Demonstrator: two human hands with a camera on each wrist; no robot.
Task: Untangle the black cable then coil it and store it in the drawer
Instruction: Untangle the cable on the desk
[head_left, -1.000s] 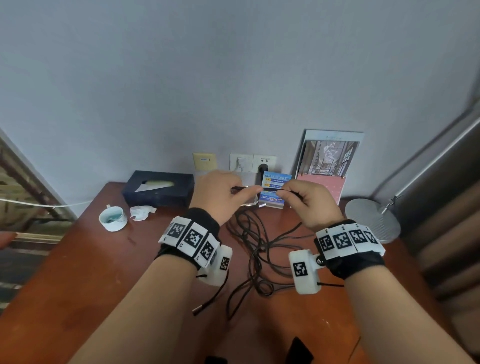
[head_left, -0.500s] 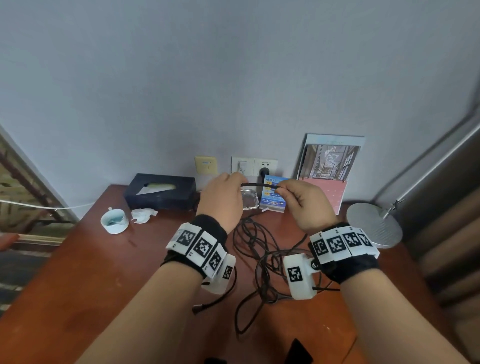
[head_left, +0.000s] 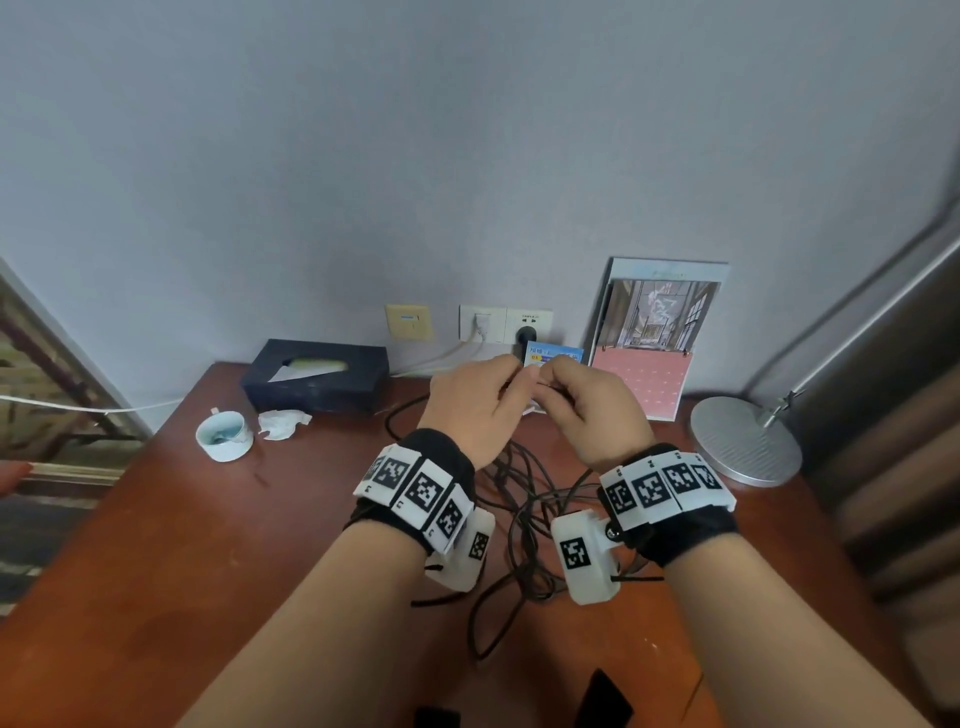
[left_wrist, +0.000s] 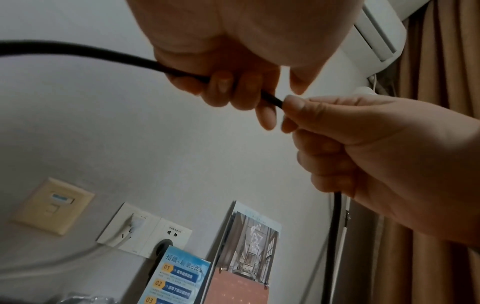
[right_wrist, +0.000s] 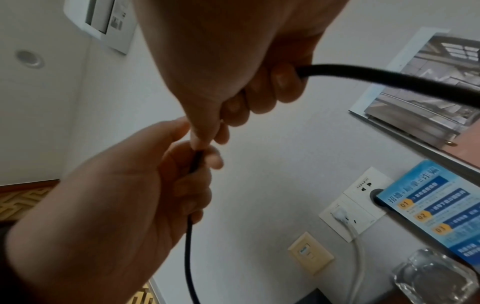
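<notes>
Head view: both hands are raised together above the far middle of the desk (head_left: 156, 519), the left hand (head_left: 470, 402) and right hand (head_left: 592, 410) almost touching, each closed on a short stretch of the black cable (head_left: 524, 499), most of which lies in a loose tangle of loops on the desk beneath and just near of the wrists. A tissue box (head_left: 317, 374) and a small cup (head_left: 224, 435) sit to the far left, a lamp base (head_left: 743, 441) to the right; no drawer can be seen. Left wrist view: the left hand's fingers (left_wrist: 221, 86) are curled round the cable, which runs off to the left in a smooth arc, while the right hand pinches it just beside them. Right wrist view: the right hand's fingers (right_wrist: 275, 90) are clamped on the cable, and the strand drops slack below the left hand. Judging by these curves, the cable is light, pliant and springy enough to hold its loops; taking it near a free end and feeding it hand over hand looks wiser than tugging the middle, which could tighten the knots.
</notes>
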